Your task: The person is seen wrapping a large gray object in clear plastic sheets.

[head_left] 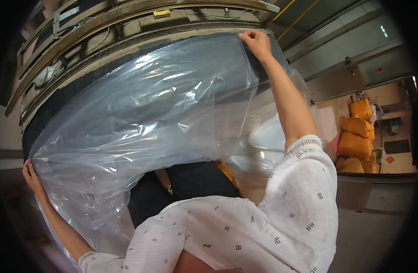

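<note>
At the near left I am watching the left hand [30, 175] pinching the lower edge of a big clear plastic sheet [159, 104], its grip closing on the film. The sheet is stretching across the middle, draping over a dark curved frame [104, 27]. At the far right the right hand [255, 42] is gripping the top edge, fingers clamping it; orange sacks [356, 136] are lying well beyond.

Left hand [30, 175] fingertips tucked behind plastic sheet [150, 113] edge; grip unclear. Dark roll [54, 107] beneath sheet blurred by film, lower part hidden. Orange sacks [356, 136] at right partly cut by ledge, contents indistinct. Frame corners black, vignetted. Both sleeves cut by lower edge.
</note>
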`<act>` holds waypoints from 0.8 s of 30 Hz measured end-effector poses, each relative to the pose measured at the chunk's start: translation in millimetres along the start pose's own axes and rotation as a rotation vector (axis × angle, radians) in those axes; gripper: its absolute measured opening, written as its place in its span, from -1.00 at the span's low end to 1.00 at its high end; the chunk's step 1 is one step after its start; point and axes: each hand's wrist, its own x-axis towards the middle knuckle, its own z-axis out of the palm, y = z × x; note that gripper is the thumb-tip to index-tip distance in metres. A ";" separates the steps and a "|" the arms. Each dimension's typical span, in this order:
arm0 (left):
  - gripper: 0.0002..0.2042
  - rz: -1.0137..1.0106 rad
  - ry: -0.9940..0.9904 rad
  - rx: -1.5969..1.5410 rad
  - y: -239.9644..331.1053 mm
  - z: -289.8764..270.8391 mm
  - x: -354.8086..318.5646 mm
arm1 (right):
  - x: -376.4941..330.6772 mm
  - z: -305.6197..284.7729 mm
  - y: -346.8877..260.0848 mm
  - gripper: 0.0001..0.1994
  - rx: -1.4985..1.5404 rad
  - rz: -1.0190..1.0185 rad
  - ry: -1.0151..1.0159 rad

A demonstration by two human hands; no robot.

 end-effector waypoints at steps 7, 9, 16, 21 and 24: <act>-0.66 -0.293 0.116 -0.389 -47.0 -111.5 -42.0 | -25.2 30.7 -25.5 -0.80 0.082 -0.262 -0.077; -0.67 -0.340 0.112 -0.313 -18.1 -140.5 -58.4 | -25.2 28.2 -20.2 -0.80 0.191 -0.233 -0.148; -0.67 -0.386 0.157 -0.378 35.1 -192.6 -129.6 | -28.2 45.0 -28.5 -0.82 0.166 -0.368 -0.020; -0.68 -0.658 0.042 -0.391 18.6 -219.2 -191.6 | -30.1 42.0 -25.7 -0.82 0.152 -0.343 -0.006; -0.65 -0.742 0.059 -0.300 13.0 -196.6 -215.3 | -19.0 41.1 -14.7 -0.83 0.210 -0.336 -0.056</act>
